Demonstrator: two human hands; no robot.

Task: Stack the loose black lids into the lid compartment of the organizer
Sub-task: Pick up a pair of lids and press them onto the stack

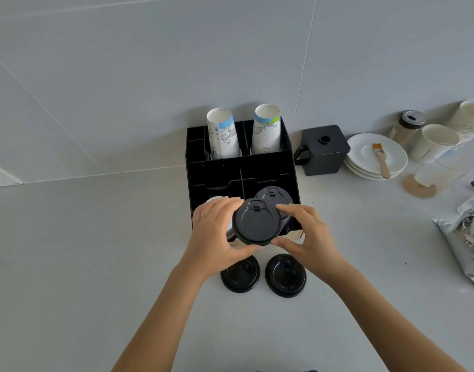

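We see soft, even daylight with no hard glare; the pale counter (96,251) and wall read a flat grey. Shadows are faint and short, pooling just under the lids (285,275) and beside the organizer (241,173), whose black interior loses nearly all detail. Wide-angle distortion bends the wall seams and stretches the edges. We find the far right corner washed out and slightly soft; the centre stays sharp.

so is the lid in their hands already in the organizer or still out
Still out. Both the left hand and the right hand hold the black lid above the organizer's front edge, over the lids already inside.
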